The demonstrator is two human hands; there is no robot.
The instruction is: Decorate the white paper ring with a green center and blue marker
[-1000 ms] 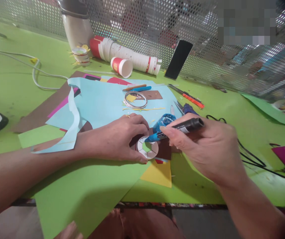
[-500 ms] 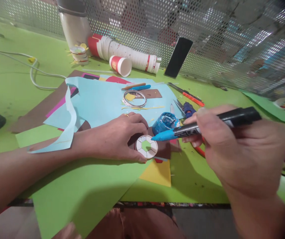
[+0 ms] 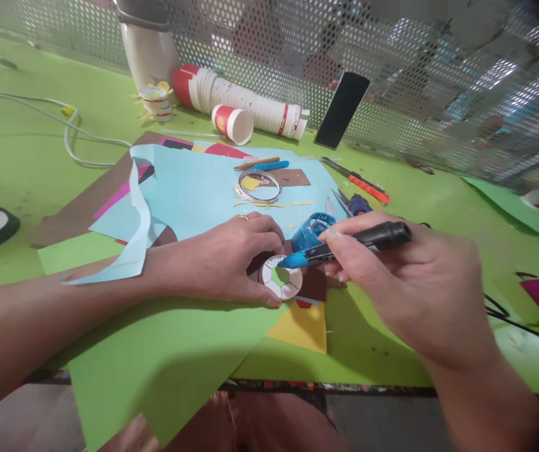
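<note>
My left hand (image 3: pixel 236 257) is curled around a small round white disc (image 3: pixel 292 285), thumb and fingers at its rim. The disc has a green centre and dark lines that split its white ring into sections, one with small marks. In my right hand (image 3: pixel 401 276) is a marker (image 3: pixel 339 247) with a blue front end and a black back end. Its tip is at the upper part of the disc; I cannot tell if it touches. Just behind the marker stands an open jar with blue paint stains (image 3: pixel 309 231). A strip of light blue paper (image 3: pixel 140 213) drapes over my left forearm.
Light blue paper (image 3: pixel 194 188) carries a tape roll (image 3: pixel 258 187) and pens. Scissors (image 3: pixel 356 204) and an orange-handled cutter (image 3: pixel 368 187) lie to the right. Stacked paper cups (image 3: pixel 245 100), a single cup (image 3: pixel 232 124) and a phone (image 3: pixel 342 110) are by the perforated metal screen.
My right hand has moved left and brought the marker's tip further over the disc. My left hand stays on the disc. The whole view has shifted slightly.
</note>
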